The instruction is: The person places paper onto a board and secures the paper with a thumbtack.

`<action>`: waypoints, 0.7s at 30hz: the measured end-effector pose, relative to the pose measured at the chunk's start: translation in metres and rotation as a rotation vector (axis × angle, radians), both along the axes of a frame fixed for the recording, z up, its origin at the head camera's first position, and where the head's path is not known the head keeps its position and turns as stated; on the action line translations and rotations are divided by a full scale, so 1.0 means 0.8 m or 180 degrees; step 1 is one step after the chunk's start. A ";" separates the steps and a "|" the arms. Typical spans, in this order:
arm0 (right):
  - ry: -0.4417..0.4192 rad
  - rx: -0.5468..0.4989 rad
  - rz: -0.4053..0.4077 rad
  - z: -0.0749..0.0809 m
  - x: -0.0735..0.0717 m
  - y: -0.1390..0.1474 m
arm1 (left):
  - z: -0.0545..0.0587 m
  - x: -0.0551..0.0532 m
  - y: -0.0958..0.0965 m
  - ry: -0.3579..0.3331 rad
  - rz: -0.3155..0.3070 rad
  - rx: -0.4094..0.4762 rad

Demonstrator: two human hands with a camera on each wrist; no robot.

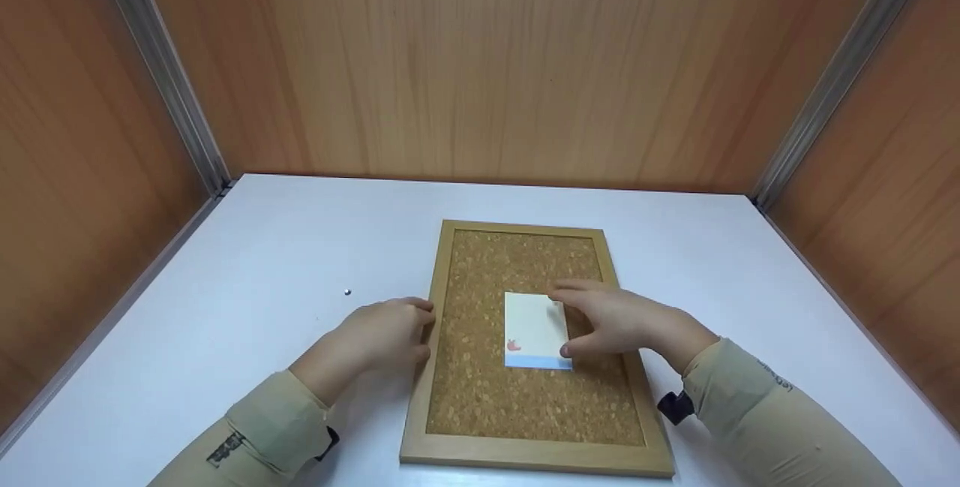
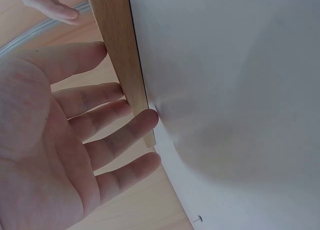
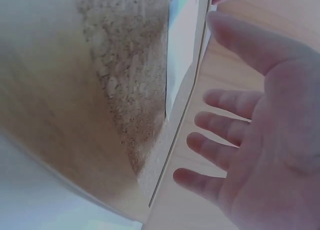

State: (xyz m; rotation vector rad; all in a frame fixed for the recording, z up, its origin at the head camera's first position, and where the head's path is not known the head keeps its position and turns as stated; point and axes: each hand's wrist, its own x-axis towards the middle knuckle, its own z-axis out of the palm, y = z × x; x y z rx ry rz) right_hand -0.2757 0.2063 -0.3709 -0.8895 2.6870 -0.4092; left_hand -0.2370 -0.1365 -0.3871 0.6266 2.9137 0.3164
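A cork board (image 1: 480, 404) in a pale wooden frame lies on the white table. On its cork, near the middle, is a white note card (image 1: 531, 326) with a blue strip along the near edge and a small reddish print. My left hand (image 1: 384, 333) is at the board's left side; in the left wrist view its thumb and fingertips meet the frame (image 2: 117, 45), fingers loosely extended. Above the card's right edge hovers my right hand (image 1: 615, 318), thumb and fingers spread apart with nothing between them. The right wrist view shows the card (image 3: 182, 45) beyond those fingers.
A small silvery pushpin (image 1: 347, 292) lies on the table (image 1: 300, 247) to the left of the board, beyond my left hand. Wood-grain panels (image 1: 480, 67) with grey metal corner posts (image 1: 169, 59) enclose the table at the back and both sides.
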 end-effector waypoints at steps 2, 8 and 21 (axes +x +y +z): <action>-0.0008 0.0080 -0.0005 -0.001 0.001 0.001 | 0.000 0.000 0.000 0.0007 -0.0005 -0.0013; -0.0070 0.0268 0.0053 -0.006 -0.002 0.005 | 0.000 0.000 -0.001 -0.0017 0.0004 0.0007; -0.0105 0.0601 -0.0047 -0.008 -0.003 0.001 | 0.000 0.000 0.000 -0.0008 0.0003 -0.0043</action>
